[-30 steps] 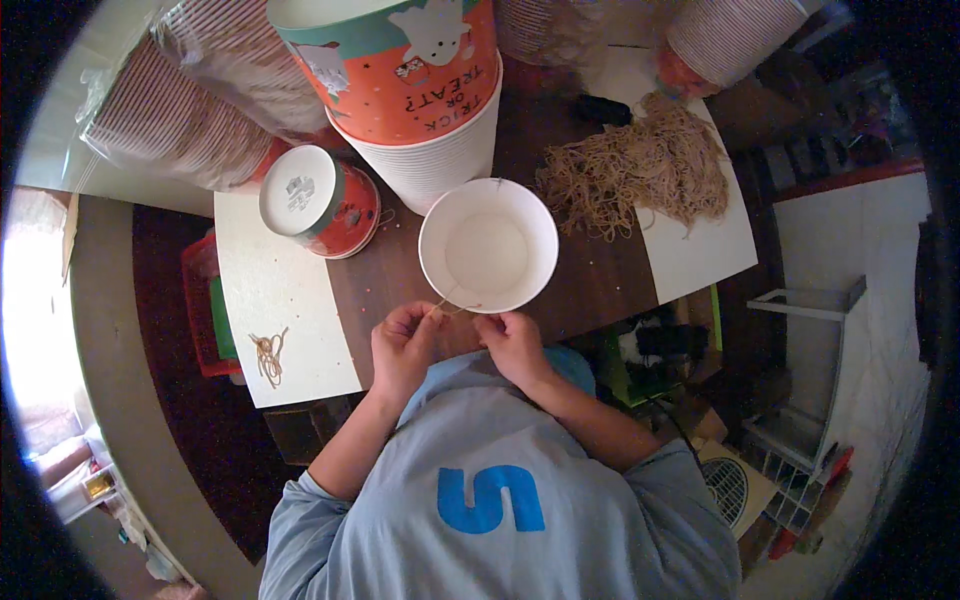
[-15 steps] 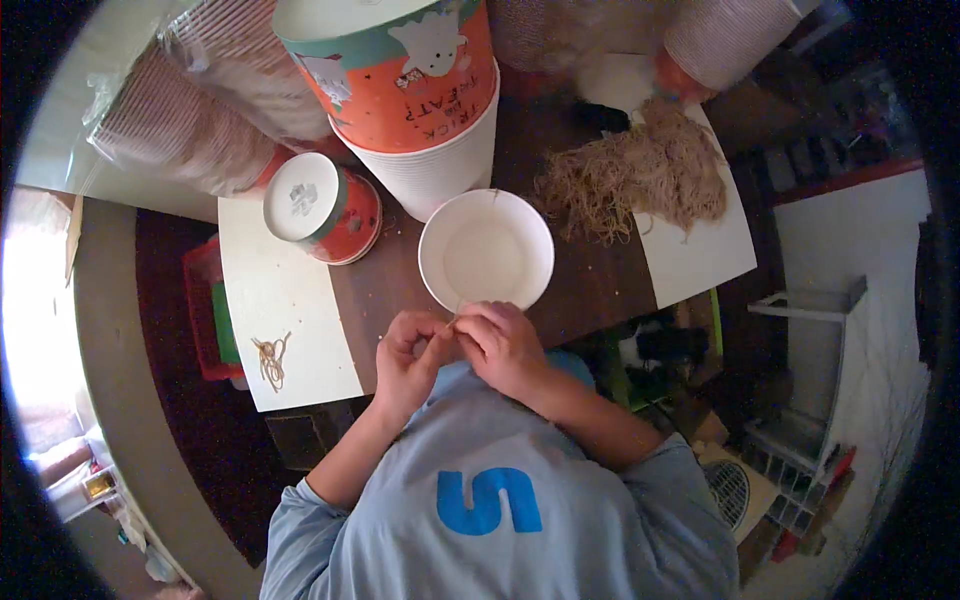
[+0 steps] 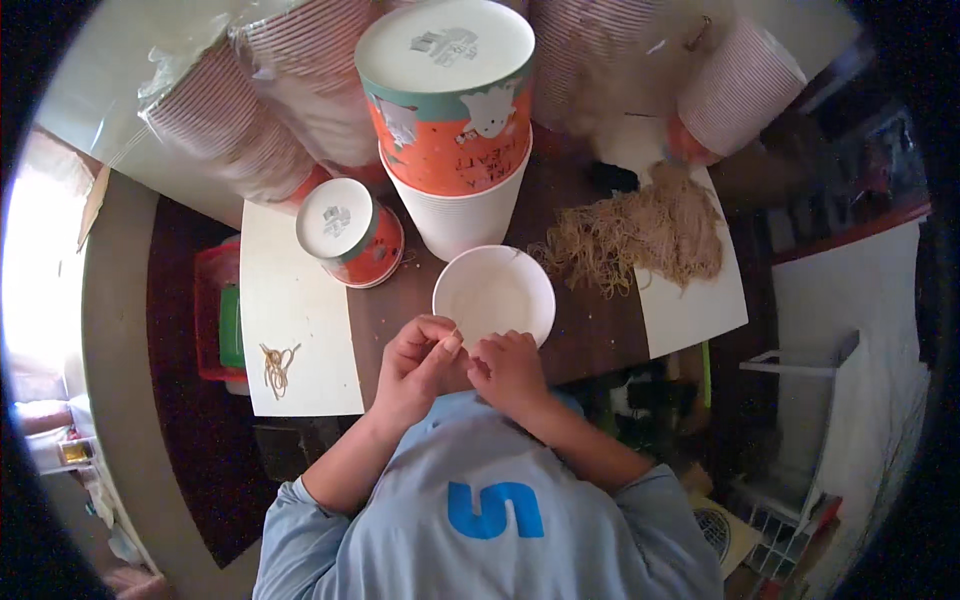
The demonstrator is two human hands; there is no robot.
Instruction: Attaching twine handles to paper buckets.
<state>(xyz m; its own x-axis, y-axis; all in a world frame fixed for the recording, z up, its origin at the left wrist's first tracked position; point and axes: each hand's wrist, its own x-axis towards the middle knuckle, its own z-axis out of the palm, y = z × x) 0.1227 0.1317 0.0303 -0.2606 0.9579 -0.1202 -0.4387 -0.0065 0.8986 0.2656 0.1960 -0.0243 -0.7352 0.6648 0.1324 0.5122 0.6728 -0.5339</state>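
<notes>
- Left hand and right hand meet at the near edge of the dark brown desk, fingertips touching each other.
- Left fingers curled together, pinched toward the right hand; cannot tell what, if anything, sits between them, too small to see.
- Right fingers also bunched and closed; contents hidden.
- Open white round paper bowl sits just beyond both hands, mouth up, near rim right above the fingertips. Both hands about equally near; the left fingers sit at its near-left rim, the right fingers under its near rim.
- Bowl is round, no long axis; looks empty inside.
- Tan heap of thin rubber bands lies to the right of the bowl on the desk, partly on a white sheet at the right edge; the right hand is the nearer one.
- Behind the bowl: tall stack of white paper bowls topped by an upturned orange-and-teal printed one, close to the bowl's far rim.
- Small upturned orange printed bowl to the far left of the white bowl.
- 2nd white sheet at the left edge carries a few loose rubber bands.
- Sleeves of stacked ribbed paper cups in plastic wrap line the far edge.
- Nothing stands between fingers and bowl.
</notes>
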